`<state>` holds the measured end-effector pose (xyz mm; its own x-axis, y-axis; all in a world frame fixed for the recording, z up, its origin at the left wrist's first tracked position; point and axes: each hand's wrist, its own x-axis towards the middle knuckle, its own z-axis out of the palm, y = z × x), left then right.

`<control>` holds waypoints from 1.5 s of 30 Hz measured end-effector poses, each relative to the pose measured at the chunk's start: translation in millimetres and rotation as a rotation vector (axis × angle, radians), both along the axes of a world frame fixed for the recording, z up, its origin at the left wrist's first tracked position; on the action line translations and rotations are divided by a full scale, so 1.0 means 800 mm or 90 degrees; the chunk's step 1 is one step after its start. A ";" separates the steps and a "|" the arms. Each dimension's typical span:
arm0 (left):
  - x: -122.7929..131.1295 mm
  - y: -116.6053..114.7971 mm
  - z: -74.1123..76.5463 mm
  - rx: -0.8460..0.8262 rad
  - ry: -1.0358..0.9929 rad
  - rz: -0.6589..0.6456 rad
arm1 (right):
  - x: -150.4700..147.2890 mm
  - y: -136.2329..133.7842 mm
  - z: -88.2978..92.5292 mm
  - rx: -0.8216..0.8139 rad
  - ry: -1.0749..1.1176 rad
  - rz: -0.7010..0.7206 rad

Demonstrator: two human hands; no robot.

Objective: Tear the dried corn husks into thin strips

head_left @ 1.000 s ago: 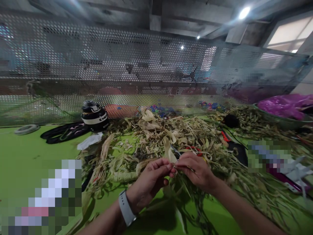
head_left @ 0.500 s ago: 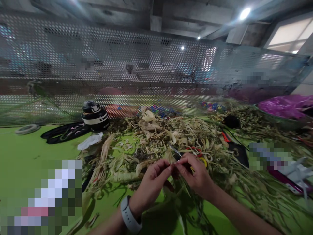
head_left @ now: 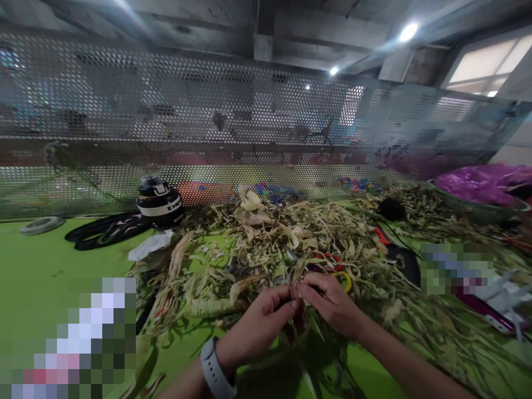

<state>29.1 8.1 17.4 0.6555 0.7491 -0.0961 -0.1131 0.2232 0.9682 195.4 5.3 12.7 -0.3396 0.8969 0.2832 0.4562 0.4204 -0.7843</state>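
Note:
My left hand, with a pale watch band at its wrist, is closed in a pinch near the middle of the view. My right hand pinches right beside it, fingertips almost touching. Between them is a strip of dried husk, its upper end standing above the fingers; longer strips hang below in shadow. The exact grip is partly hidden by the fingers. Just beyond my right hand lie scissors with red handles and a yellow loop, partly covered. A heap of dried husks spreads behind both hands.
On the left stand a black jug-like bottle, a black strap, crumpled white tissue and a ring-shaped roll. At right are a bowl with a purple plastic bag and a dark pouch. A perforated screen runs behind.
Both hands have sunk slightly, still pinched together on the husk strip. The view has shifted a little. Nothing else has visibly moved.

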 end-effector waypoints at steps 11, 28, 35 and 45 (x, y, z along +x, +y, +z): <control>0.003 -0.002 0.000 -0.039 0.011 0.075 | -0.007 0.001 -0.010 0.136 -0.046 -0.060; 0.001 0.003 0.004 -0.051 0.006 0.042 | -0.008 -0.003 -0.009 0.000 0.023 -0.040; -0.002 0.005 0.000 -0.088 -0.043 0.058 | -0.001 0.000 -0.006 -0.096 0.118 -0.066; -0.006 0.007 0.002 -0.189 -0.133 0.134 | 0.014 0.010 -0.005 0.356 -0.034 0.070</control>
